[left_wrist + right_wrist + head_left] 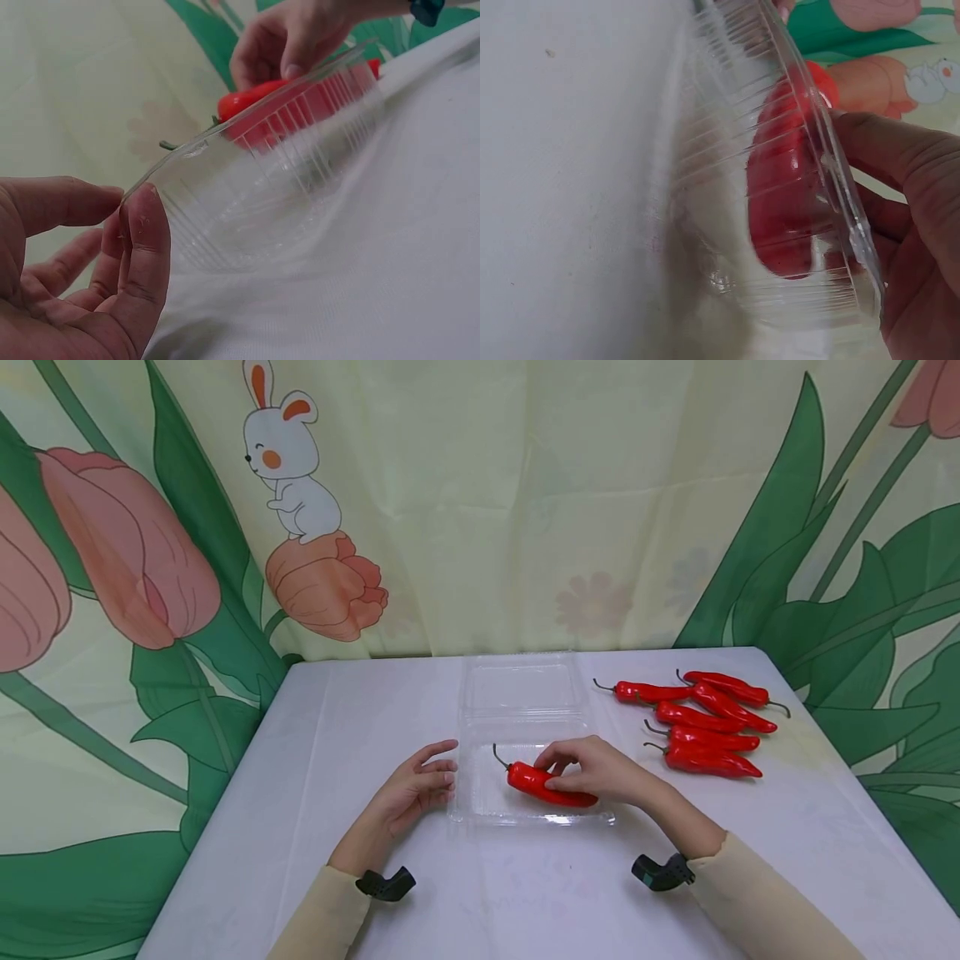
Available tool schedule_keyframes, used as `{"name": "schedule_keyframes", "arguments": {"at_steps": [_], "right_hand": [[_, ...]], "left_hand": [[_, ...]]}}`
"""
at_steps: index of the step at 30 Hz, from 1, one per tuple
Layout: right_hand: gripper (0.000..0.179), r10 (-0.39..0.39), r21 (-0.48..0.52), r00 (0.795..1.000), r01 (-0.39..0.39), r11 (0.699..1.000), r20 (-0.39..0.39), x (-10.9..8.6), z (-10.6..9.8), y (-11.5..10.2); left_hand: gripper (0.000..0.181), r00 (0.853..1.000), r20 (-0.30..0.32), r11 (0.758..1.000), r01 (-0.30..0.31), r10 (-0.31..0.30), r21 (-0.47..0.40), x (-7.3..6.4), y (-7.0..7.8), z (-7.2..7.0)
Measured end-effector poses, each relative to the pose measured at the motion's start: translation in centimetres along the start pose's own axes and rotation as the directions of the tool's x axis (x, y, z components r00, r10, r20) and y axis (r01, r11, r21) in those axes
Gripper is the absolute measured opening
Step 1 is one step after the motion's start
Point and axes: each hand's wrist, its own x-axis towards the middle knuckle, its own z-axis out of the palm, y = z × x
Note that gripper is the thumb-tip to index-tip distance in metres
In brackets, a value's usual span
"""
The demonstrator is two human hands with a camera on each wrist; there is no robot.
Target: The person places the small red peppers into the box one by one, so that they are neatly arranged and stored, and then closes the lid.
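A clear plastic clamshell box (480,806) lies with its lid folded back on the white table. My right hand (600,768) holds a red chili pepper (534,781) lengthwise over the box's base, its green stem pointing left. Through the ribbed wall in the right wrist view, the pepper (780,187) shows down inside the rim. At the box's left side, my left hand (420,785) pinches the rim between thumb and fingers, as the left wrist view shows with the fingers (146,232) against the clear edge.
Several red chili peppers (712,739) lie in a loose pile to the right of the box. The box's open lid (521,685) reaches back toward the table's far edge. A patterned curtain (480,510) hangs behind the white table (360,718).
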Motion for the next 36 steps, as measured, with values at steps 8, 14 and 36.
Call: {"name": "schedule_keyframes", "arguments": {"at_steps": [8,14,36], "right_hand": [[0.033,-0.009,-0.063,0.999,0.011,0.998,0.038,0.19,0.39,0.10],[0.028,-0.019,-0.113,0.998,0.025,0.993,0.053,0.19,0.45,-0.23],[0.017,-0.077,-0.221,0.994,0.093,0.971,0.082,0.22,0.88,-0.22]], "left_hand": [[0.064,1.000,-0.002,1.000,0.000,0.000,0.018,0.02,0.19,0.04],[0.064,1.000,-0.007,1.000,0.001,0.000,0.018,0.16,0.39,0.25],[0.062,0.999,-0.047,0.998,-0.019,0.021,0.052,-0.11,0.31,0.52]]}}
